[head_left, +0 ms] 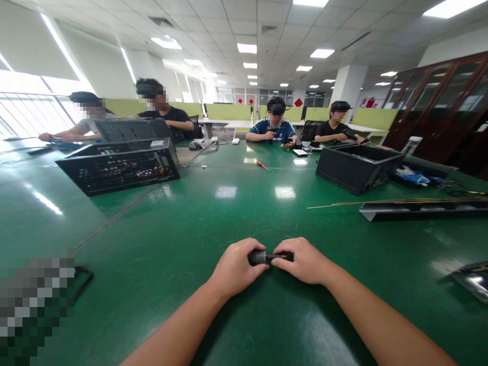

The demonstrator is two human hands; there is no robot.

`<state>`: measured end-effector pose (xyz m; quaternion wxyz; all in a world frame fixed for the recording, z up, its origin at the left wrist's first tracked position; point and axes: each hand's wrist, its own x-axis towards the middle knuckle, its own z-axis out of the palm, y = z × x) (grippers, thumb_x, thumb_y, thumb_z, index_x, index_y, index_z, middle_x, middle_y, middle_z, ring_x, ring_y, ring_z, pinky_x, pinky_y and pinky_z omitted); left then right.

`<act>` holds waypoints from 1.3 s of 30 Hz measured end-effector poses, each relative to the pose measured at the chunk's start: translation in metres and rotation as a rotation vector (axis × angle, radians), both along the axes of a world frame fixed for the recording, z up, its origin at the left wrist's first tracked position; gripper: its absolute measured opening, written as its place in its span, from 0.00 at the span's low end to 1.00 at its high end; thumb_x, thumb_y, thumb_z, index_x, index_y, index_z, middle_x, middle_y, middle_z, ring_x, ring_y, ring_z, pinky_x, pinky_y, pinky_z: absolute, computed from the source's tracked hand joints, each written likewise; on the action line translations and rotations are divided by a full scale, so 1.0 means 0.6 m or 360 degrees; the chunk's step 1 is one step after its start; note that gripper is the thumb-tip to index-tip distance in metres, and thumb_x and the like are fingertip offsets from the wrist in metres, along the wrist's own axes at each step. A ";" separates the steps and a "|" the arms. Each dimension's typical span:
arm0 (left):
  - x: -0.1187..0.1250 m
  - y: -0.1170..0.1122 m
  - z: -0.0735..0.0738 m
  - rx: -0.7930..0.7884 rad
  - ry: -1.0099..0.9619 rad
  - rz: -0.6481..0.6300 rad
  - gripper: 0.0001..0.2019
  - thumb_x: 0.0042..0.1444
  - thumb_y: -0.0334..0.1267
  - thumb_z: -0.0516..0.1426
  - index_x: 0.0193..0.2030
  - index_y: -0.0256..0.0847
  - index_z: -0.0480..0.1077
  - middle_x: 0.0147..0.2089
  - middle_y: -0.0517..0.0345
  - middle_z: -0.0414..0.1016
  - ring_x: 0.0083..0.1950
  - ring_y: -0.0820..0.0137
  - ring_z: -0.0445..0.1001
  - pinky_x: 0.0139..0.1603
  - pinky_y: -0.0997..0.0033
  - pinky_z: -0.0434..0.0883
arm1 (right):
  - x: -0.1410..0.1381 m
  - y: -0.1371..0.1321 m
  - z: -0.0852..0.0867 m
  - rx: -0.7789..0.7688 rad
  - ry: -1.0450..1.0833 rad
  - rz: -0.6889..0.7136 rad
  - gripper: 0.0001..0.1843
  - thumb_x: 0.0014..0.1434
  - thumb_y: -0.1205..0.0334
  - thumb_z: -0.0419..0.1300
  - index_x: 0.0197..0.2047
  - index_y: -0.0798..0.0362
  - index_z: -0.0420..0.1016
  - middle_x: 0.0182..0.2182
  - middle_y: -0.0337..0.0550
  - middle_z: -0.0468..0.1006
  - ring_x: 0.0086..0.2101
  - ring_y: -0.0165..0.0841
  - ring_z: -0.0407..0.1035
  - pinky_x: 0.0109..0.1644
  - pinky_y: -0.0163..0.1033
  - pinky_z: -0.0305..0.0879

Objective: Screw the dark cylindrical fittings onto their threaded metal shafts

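Observation:
My left hand (237,267) is closed around a short dark cylinder with a grey metal collar (260,256), just above the green tabletop. From the collar's right side a thin dark ridged rod (271,256) reaches toward my right hand (305,260). The thumb and fingers of that hand pinch the rod's dark far end. Rod and collar lie in one line, and they seem to meet. Fingers cover part of both, so I cannot tell their exact kind or whether they are joined.
Black computer cases (125,168) stand at the left, another case (356,165) at the right. An orange screwdriver (262,165) lies ahead. A long black metal channel (423,209) with thin rods is at right. Several people work across the green table (213,218).

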<state>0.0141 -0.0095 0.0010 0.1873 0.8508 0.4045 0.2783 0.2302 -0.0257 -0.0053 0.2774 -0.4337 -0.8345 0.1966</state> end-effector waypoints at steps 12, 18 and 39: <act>-0.001 0.000 0.003 0.0011 0.0001 0.0002 0.13 0.47 0.33 0.67 0.40 0.42 0.74 0.39 0.57 0.79 0.41 0.64 0.77 0.41 0.68 0.71 | 0.002 0.000 0.002 -0.0010 -0.0024 -0.0014 0.07 0.60 0.59 0.61 0.38 0.52 0.80 0.32 0.41 0.80 0.33 0.32 0.71 0.37 0.35 0.61; -0.002 0.001 0.004 0.0020 0.0007 -0.0002 0.12 0.47 0.33 0.66 0.40 0.43 0.74 0.39 0.58 0.79 0.41 0.64 0.77 0.41 0.68 0.71 | 0.002 -0.002 0.005 -0.0016 -0.0029 -0.0026 0.07 0.60 0.59 0.61 0.38 0.52 0.80 0.31 0.41 0.80 0.33 0.32 0.72 0.37 0.35 0.61; -0.005 0.004 0.005 0.0056 -0.0008 0.0005 0.12 0.47 0.33 0.66 0.40 0.42 0.74 0.38 0.58 0.79 0.40 0.64 0.77 0.40 0.67 0.71 | 0.007 0.002 0.002 -0.0026 -0.0029 -0.0041 0.08 0.60 0.59 0.61 0.38 0.52 0.80 0.30 0.40 0.79 0.31 0.32 0.71 0.36 0.36 0.61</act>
